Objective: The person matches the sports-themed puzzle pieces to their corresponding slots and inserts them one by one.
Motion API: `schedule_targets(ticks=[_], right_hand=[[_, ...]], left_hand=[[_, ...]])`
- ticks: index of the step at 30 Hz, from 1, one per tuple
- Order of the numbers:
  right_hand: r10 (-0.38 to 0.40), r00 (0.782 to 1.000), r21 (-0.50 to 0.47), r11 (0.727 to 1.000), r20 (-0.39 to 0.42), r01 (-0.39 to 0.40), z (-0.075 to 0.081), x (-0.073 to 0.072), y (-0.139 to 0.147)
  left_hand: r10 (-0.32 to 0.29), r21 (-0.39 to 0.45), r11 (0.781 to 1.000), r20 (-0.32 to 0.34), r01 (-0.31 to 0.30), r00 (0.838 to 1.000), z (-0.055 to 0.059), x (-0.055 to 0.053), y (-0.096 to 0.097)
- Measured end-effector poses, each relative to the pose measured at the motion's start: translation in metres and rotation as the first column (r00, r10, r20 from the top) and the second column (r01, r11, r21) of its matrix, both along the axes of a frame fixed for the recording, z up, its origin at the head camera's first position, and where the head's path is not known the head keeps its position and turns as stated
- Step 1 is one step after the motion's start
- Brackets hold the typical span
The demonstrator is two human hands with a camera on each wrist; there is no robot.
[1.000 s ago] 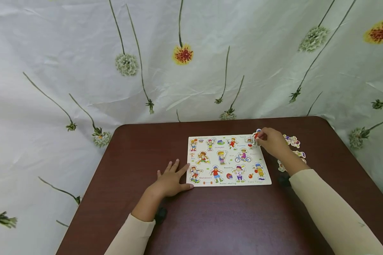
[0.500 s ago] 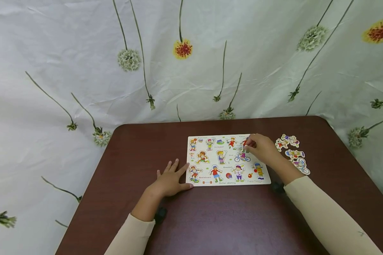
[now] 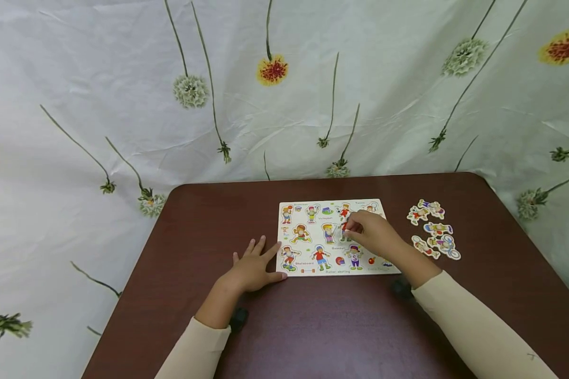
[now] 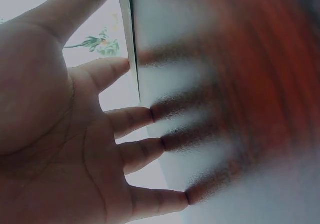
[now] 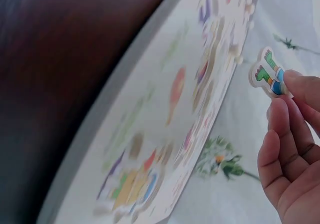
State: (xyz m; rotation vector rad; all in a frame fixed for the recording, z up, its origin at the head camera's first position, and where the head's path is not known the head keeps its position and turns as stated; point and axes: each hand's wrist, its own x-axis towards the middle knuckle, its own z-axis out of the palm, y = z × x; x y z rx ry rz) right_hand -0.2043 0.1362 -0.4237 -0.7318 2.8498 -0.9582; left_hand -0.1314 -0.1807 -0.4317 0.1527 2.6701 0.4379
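Observation:
A white puzzle board (image 3: 314, 242) printed with figures playing sports lies flat on the table. My left hand (image 3: 251, 271) is spread at its left side, thumb and index finger touching the board's edge; in the left wrist view the fingertips (image 4: 172, 198) press down on the shiny tabletop. Over the upper right part of the board, my right hand (image 3: 374, 231) pinches a puzzle piece (image 3: 344, 229) between thumb and fingers. The right wrist view shows this puzzle piece (image 5: 270, 74) with green shoes and blue trouser ends, raised above the board; its upper part is hidden by the fingers.
Several loose puzzle pieces (image 3: 438, 229) lie to the right of the board, some overlapping. Small round knobs (image 5: 235, 53) stick up from the board. Behind the dark brown table (image 3: 218, 210) hangs a white floral cloth (image 3: 398, 79).
My right hand has moved left and toward me with the puzzle piece, from the board's top right corner to above its middle right part. The left hand has stayed in place.

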Motion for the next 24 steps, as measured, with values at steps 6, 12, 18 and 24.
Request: schedule_targets(ticks=[6, 12, 18, 24], right_hand=[[0.055, 0.998, 0.002, 0.999, 0.003, -0.055, 0.001, 0.01, -0.013], [0.103, 0.995, 0.009, 0.995, 0.018, -0.103, 0.001, 0.017, -0.024], [0.166, 0.986, 0.0, 0.986, 0.008, -0.166, -0.003, 0.023, -0.034], [0.222, 0.975, -0.003, 0.975, 0.022, -0.222, -0.006, 0.025, -0.041]], left_hand=[[-0.003, 0.0, 1.0, -0.004, 0.003, 1.0, 0.001, 0.0, 0.0], [-0.002, 0.001, 1.0, -0.004, 0.002, 1.0, 0.0, 0.0, 0.0], [-0.007, 0.006, 1.0, -0.005, 0.007, 1.0, 0.0, 0.0, -0.001], [-0.009, 0.008, 1.0, -0.007, 0.009, 1.0, 0.0, 0.0, -0.001]])
